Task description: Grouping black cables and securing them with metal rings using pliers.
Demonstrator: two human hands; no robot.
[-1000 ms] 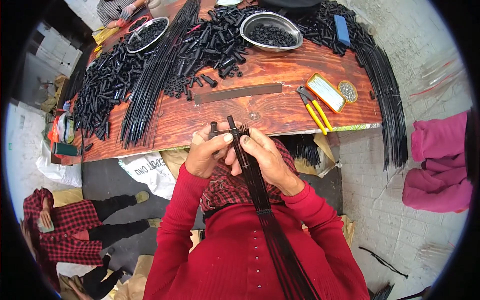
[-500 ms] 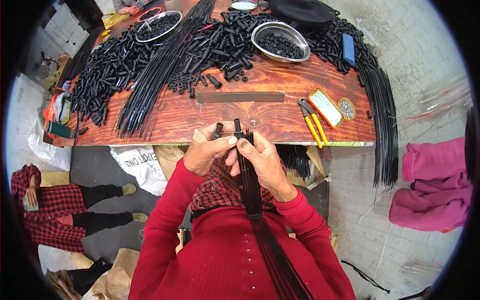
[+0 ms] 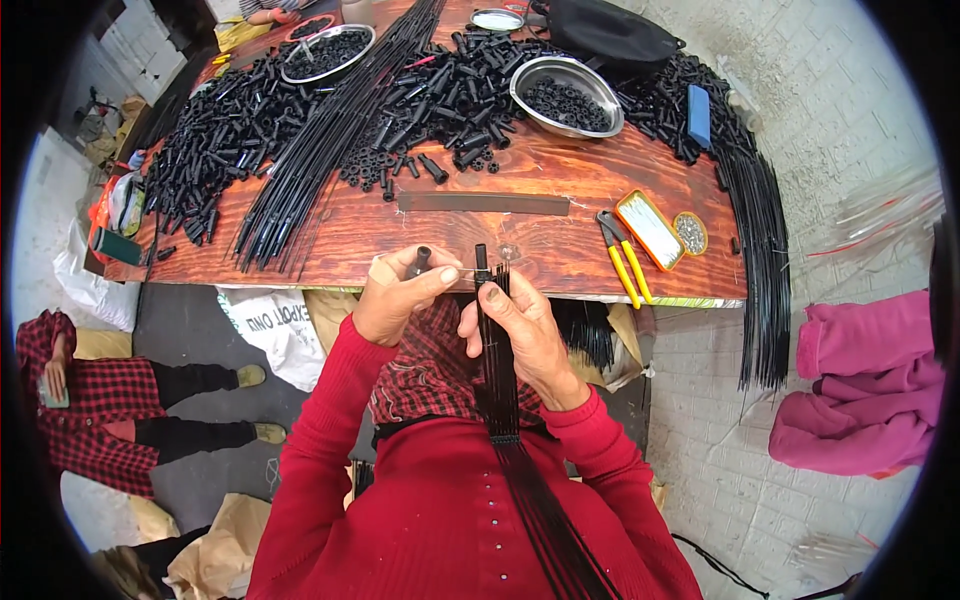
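Observation:
My right hand [image 3: 530,335] is closed round a bundle of thin black ribs [image 3: 500,375], which look like umbrella ribs and hang down across my lap. A short black tubular fitting [image 3: 481,256] stands upright at the top of this bundle. In my left hand [image 3: 390,300] is a second black plastic fitting [image 3: 421,260]. A thin wire [image 3: 467,269] stretches from my left thumb and forefinger to the fitting at the ribs. Both hands are just over the table's near edge. My fingers hide the lower part of the left fitting.
On the wooden table [image 3: 520,235] lie heaps of black fittings [image 3: 440,95], bundled ribs [image 3: 300,175], a steel bowl [image 3: 568,125], a flat dark strip [image 3: 480,203], yellow-handled pliers [image 3: 627,262] and an orange-rimmed tin [image 3: 650,230]. A person in a checked top [image 3: 100,385] is at the left.
My left hand has moved away from the right with its fitting, and a longer stretch of wire shows between them. My right hand keeps its hold on the ribs.

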